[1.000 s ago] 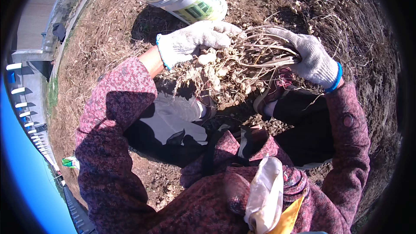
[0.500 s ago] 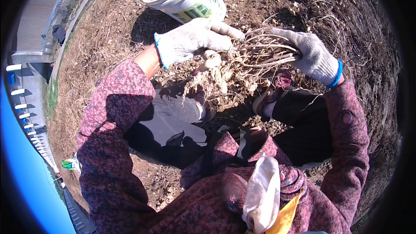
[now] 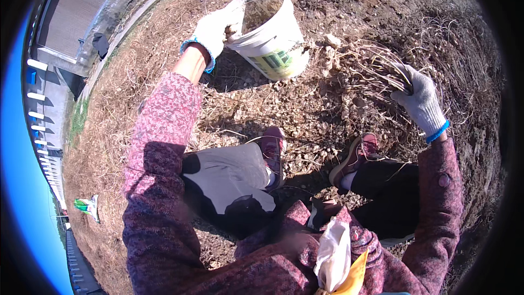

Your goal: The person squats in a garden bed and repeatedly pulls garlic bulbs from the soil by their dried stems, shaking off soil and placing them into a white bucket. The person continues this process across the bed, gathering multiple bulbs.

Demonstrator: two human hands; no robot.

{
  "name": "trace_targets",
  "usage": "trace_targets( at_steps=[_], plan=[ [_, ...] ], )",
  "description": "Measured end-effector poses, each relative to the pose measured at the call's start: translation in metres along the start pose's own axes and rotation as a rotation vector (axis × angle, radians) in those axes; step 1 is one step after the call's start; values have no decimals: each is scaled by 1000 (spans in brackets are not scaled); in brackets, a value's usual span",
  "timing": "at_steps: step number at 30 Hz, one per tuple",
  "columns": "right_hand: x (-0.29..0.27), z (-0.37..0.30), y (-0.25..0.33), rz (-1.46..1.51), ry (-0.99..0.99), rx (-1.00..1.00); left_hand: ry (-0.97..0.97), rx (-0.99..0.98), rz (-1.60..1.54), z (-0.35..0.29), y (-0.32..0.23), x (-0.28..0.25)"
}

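Observation:
My left hand [image 3: 212, 28], in a white knitted glove with a blue cuff, is at the left rim of a white bucket [image 3: 273, 46]. Its fingers are curled near the opening; what they hold, if anything, is too small to make out. The bucket stands upright on the soil with a green-and-yellow print on its side. My right hand [image 3: 421, 98], gloved the same way, is closed around the dry stems of a bunch of peanut plants [image 3: 376, 65]. The bunch reaches left from that hand, its root end with pale clumps pointing toward the bucket.
Dry stalks [image 3: 458, 43] lie heaped at the far right. Both my shoes [image 3: 273, 150] rest on the littered soil between my hands and body. A green-and-white bag [image 3: 88, 206] lies at the left. Beyond it runs a concrete edge with a row of white-topped posts [image 3: 37, 96].
My left hand has left the plants' root end and moved up and left to the bucket rim. My right hand has carried the bunch slightly right and lower. The view has shifted.

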State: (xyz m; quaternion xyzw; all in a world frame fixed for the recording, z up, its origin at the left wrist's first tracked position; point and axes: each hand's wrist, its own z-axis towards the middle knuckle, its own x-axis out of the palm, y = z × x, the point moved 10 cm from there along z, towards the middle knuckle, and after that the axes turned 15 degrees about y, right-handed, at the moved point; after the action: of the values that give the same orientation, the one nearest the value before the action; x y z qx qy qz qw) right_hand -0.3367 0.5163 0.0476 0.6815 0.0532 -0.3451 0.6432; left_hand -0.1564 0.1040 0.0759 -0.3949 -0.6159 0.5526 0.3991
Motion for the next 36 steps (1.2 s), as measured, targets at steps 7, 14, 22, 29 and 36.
trace_targets(
  at_steps=[7, 14, 22, 29, 36],
  plan=[
    [2, 5, 9, -85, -17, 38, -448, 60, 102, 82, -24, -82],
    [7, 4, 1, -209, -41, 75, 183, 43, 118, 97, 12, 42],
    [18, 2, 0, -203, 3, 98, 933, 141, 382, 22, 6, 205],
    [34, 4, 11, -273, 49, 30, 853, 101, 1069, 5, 10, 216],
    [40, 7, 18, -288, 131, 57, 1009, -71, 740, -6, 18, 209]
  ],
)
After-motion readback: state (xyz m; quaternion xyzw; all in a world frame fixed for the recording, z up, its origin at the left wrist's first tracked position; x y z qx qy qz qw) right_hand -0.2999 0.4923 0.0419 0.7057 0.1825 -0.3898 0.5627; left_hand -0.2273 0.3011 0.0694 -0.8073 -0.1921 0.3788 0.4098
